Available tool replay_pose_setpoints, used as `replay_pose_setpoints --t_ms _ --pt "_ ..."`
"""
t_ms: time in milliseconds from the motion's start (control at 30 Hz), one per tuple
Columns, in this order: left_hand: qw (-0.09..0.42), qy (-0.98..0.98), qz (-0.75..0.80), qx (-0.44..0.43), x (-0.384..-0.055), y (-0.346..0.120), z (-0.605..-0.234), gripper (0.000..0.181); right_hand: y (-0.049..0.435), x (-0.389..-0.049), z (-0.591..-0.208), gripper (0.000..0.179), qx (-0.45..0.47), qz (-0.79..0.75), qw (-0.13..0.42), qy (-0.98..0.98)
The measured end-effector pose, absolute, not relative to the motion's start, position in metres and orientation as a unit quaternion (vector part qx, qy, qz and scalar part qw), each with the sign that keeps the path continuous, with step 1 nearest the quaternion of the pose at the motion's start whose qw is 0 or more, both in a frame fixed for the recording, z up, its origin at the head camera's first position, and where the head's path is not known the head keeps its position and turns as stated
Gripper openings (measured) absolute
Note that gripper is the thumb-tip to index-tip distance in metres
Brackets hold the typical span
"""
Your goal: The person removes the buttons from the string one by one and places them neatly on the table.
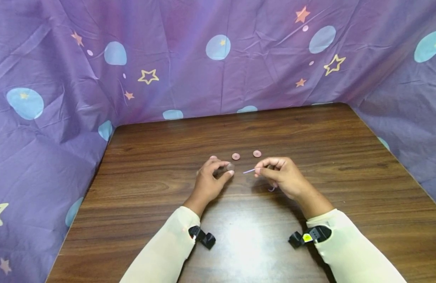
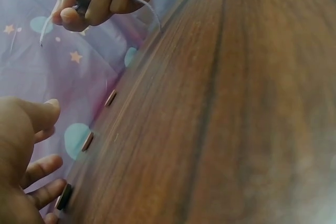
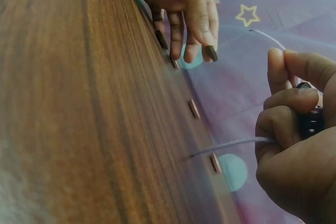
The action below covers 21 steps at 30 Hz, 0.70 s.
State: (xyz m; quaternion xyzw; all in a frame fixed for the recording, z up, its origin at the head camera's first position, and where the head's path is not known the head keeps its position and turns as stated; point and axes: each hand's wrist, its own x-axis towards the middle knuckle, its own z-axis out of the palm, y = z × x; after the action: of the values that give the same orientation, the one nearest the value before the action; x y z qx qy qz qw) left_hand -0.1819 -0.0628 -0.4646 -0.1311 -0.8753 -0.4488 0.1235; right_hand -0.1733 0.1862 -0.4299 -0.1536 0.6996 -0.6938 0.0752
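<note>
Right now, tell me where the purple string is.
In the head view, the purple string is just right of centre, pinched in the right hand, its tip pointing toward the left hand, lower in frame than two pink buttons.

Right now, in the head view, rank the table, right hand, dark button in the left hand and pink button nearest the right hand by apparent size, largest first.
1. Table
2. Right hand
3. Unranked: dark button and pink button; they look close in size, and the dark one is blurred.
</note>
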Motion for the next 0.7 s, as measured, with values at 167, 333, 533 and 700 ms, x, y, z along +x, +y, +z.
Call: replay_pose_setpoints --t_ms 167,333,533,700 --pt "0.111 -0.882 -0.437 -0.138 -0.183 -0.060 -0.465 0.029 0.186 -0.173 -0.430 0.005 -0.149 -0.694 0.075 0.700" --pt "0.117 -0.890 -0.418 -0.137 -0.184 -0.054 -0.465 0.030 0.187 -0.174 -0.431 0.004 -0.150 -0.695 0.077 0.699" --pt "0.104 -0.912 -0.380 -0.118 -0.182 -0.047 -0.463 0.031 0.188 -0.175 -0.432 0.005 -0.158 -0.695 0.083 0.697" --pt "0.097 -0.926 -0.349 -0.105 -0.181 -0.042 -0.463 0.031 0.188 -0.174 -0.431 0.004 -0.149 -0.692 0.084 0.702"
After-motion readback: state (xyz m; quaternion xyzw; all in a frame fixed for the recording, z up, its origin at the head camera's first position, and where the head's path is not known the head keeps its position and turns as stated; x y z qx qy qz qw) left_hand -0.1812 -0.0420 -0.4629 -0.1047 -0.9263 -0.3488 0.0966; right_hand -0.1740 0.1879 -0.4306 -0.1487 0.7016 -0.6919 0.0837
